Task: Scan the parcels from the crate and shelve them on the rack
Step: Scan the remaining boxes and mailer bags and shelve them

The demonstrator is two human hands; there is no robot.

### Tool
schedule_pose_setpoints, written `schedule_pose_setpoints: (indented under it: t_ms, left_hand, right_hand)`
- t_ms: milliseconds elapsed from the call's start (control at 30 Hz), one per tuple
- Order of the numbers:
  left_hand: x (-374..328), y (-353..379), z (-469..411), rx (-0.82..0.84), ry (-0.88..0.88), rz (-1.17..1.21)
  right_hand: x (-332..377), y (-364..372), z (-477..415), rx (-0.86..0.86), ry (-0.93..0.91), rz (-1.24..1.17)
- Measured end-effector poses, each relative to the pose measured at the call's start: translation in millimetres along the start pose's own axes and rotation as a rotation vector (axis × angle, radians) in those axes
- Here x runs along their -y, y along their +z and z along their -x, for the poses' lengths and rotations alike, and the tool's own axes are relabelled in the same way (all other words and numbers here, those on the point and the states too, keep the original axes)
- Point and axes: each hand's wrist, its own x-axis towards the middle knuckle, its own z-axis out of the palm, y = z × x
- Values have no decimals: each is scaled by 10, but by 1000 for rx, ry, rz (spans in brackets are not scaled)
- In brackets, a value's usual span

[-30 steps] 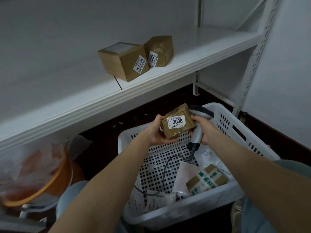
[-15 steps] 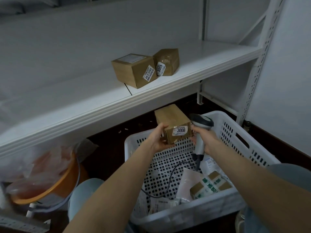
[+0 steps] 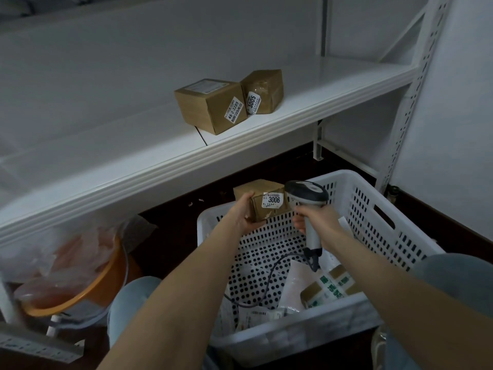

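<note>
My left hand (image 3: 241, 213) grips a small brown parcel (image 3: 262, 200) with a white label reading 3006, held over the far rim of the white perforated crate (image 3: 373, 209). My right hand (image 3: 318, 218) holds a grey handheld scanner (image 3: 306, 194) by its handle, its head right beside the parcel's label. Its cable trails down into the crate. Two brown parcels stand on the white rack shelf (image 3: 320, 102): one labelled 46-2-3205 (image 3: 210, 106) and one labelled 3005 (image 3: 262, 93).
Inside the crate lie a box with green print (image 3: 330, 287), a white mailer bag (image 3: 296, 284) and paper slips. An orange basin (image 3: 80, 287) covered by a plastic bag sits on the floor at the left. A perforated rack upright (image 3: 410, 94) rises at the right.
The parcel has turned in my left hand so its top now shows above the 3006 label. The scanner stays beside it. The view has tilted upward, showing more of the shelf.
</note>
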Motion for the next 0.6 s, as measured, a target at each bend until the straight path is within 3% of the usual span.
schedule_pose_setpoints:
  t_ms: [600]
  left_hand:
    - [-65, -4, 157, -40, -2, 82]
  right_hand:
    - [-85, 271, 256, 21, -75, 94]
